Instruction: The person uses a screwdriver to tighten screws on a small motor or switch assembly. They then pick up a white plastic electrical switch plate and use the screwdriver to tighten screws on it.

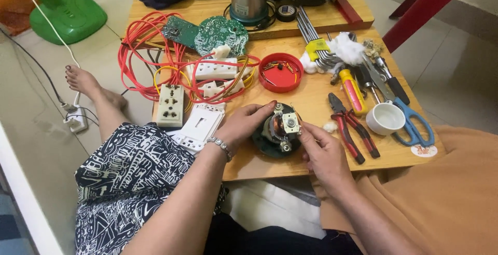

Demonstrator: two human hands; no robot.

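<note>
1. Right near the wooden table's [270,169] front edge, at six o'clock, the small electric motor [280,130] sits with little free board below it.
2. Left hand [241,125] cups its dark round housing, fingers closed on it; right hand [321,154] pinches the metal end from three o'clock.
3. Copper windings and pale bolts show on top.
4. Red-handled pliers [353,125] and a white cup [385,118] crowd three o'clock; a white switch plate [199,125] lies at nine, a red lid [280,72] at twelve.
</note>
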